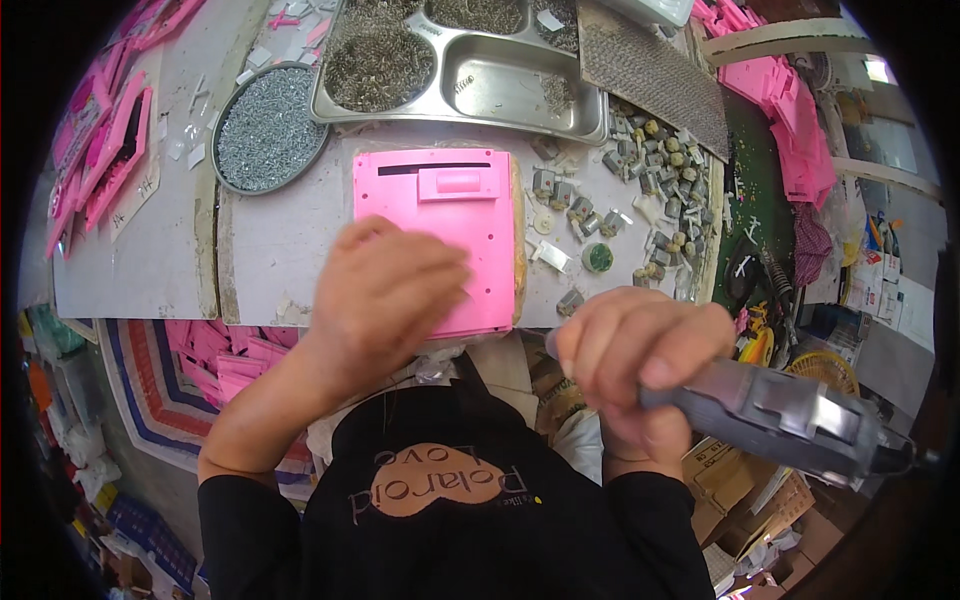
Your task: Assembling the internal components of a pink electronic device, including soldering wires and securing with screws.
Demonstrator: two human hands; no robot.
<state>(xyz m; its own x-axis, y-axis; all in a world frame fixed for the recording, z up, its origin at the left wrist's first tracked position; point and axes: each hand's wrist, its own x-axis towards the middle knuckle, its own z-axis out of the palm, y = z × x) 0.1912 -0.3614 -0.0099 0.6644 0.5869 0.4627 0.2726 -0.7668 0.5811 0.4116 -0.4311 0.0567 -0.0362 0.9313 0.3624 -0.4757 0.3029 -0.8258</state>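
A flat pink plastic panel (470,265) lies on the worktable in front of me, with a slot and a raised pink piece at its far end and small holes along its right side. Over its left part is my left hand (385,290), its fingers drawn together and slightly blurred; whatever they may hold is hidden. My right hand (640,365) is wrapped round a grey electric screwdriver (775,410), off the table's near edge to the right of the panel. The tool lies roughly sideways, its back end pointing right and its front end by my fingers pointing left.
Beyond the panel stand a steel compartment tray (460,125) of small metal parts and a round dish (268,130) of screws. Small grey motor-like parts (660,190) lie scattered at the right. Pink pieces (115,150) are piled far left; a striped bag (150,390) holds more below.
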